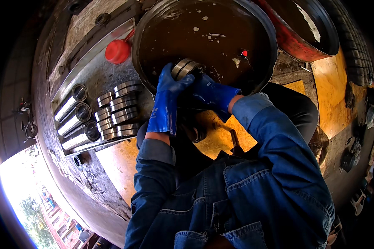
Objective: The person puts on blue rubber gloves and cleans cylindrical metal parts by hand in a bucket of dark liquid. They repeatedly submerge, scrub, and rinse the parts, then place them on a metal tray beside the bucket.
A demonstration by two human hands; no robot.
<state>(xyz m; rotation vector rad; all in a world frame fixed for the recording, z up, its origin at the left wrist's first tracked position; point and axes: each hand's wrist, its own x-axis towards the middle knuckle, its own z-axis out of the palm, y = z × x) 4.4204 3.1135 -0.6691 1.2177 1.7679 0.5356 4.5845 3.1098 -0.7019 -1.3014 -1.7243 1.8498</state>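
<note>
A shiny metal bearing ring with a groove round its outside is held over the near rim of a large round tub of brown liquid. My left hand, in a long blue rubber glove, wraps the ring's left and near side, thumb across the front. Against its right side my right hand, gloved the same, closes on the ring; its fingertips are partly hidden in shadow. To the left, a metal tray bears stacked bearing rings and several roller-lined cylinders lying on their sides.
On the tray's far part rests a red plastic dipper, its handle by the tub. A red-sided drum stands at the far right, beside a large tyre. Yellowish board covers part of the floor. A small dark ring lies near the tray.
</note>
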